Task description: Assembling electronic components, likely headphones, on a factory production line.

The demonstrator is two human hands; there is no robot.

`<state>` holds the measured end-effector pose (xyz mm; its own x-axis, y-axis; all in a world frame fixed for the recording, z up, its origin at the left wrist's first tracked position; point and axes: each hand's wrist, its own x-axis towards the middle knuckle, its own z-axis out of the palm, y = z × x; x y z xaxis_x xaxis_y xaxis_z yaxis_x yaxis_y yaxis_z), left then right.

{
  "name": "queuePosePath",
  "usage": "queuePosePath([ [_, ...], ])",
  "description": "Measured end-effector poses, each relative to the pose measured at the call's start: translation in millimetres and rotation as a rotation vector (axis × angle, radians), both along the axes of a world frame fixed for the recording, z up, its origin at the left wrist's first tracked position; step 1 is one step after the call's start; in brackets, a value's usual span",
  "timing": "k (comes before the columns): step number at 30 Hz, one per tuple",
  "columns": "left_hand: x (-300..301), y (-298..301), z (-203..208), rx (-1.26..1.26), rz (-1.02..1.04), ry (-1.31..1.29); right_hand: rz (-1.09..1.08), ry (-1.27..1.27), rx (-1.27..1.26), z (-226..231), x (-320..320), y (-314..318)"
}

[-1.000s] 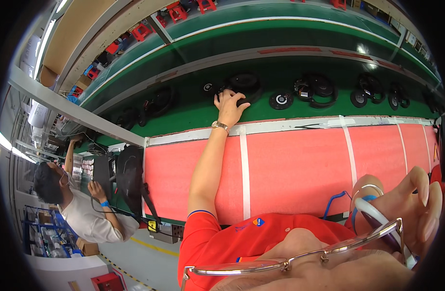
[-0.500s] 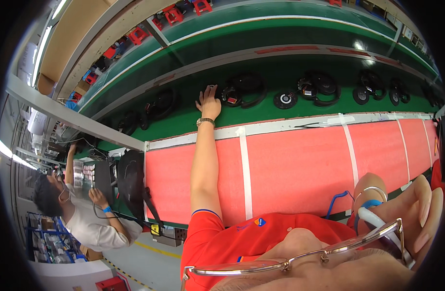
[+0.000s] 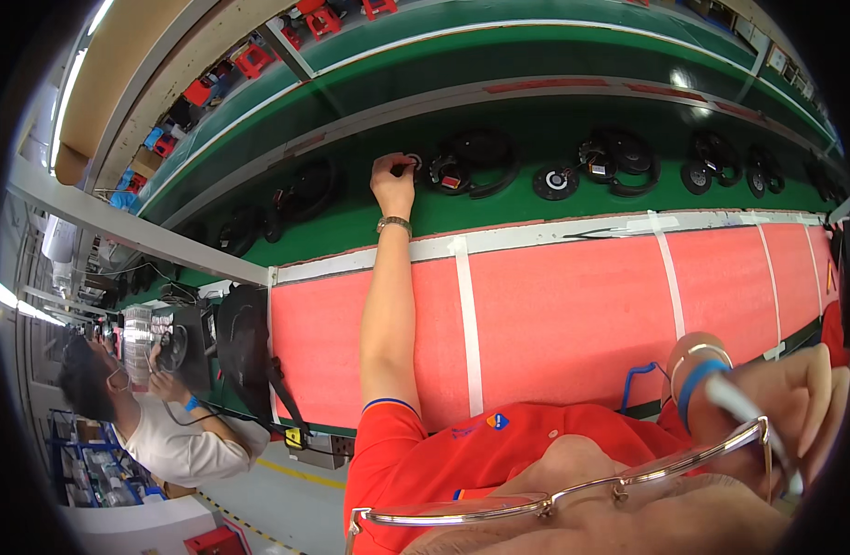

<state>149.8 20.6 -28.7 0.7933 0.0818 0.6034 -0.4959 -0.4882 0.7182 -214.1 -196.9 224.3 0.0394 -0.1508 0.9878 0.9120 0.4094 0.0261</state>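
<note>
On the green belt, my left hand [image 3: 393, 183] has its fingers closed on the edge of a round black headphone ear cup [image 3: 415, 163] with a pale ring, partly hidden by the fingers. Right beside it lies the black headphone [image 3: 485, 162], its other cup showing a small red part. A watch is on my left wrist. My right hand [image 3: 800, 407] is raised close at the lower right, fingers curled, with a bangle and a blue band on the wrist. A slim whitish thing [image 3: 744, 407] runs along its palm; I cannot make out what it is.
More black headphones with open cups [image 3: 619, 157] lie along the belt [image 3: 499, 203] on both sides. A pink mat [image 3: 564, 314] with white tape strips covers the near bench. A slanting grey post [image 3: 147, 227] and a black bag [image 3: 244, 342] stand left, near a seated co-worker [image 3: 184, 435].
My left hand's fingers have gone from spread over the ear cup to closed on its edge. My right hand has turned and its fingers curl more. The co-worker's far arm has drawn back.
</note>
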Motion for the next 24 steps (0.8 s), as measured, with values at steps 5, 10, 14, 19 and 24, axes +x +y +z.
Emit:
queuePosePath([
  [5,-18.5,-17.9,19.4,0.018,0.056,-0.094,-0.863,0.563,-0.249,-67.7,75.9,-18.4],
  [10,-25.6,-21.1,20.9,0.069,0.047,-0.257,-0.982,1.092,-0.942,-157.3,196.1,-12.8],
  [14,-29.1,-18.5,18.8,0.111,0.016,-0.146,-1.136,0.925,-1.192,-224.0,236.7,-39.4],
  [19,-41.4,-10.9,39.1,0.132,-0.076,-0.025,-1.121,0.764,-1.289,-220.4,228.7,-43.4],
  [24,-86.9,-19.5,110.4,0.585,-0.198,-0.076,-1.157,0.583,-1.317,-188.5,154.6,-59.2],
])
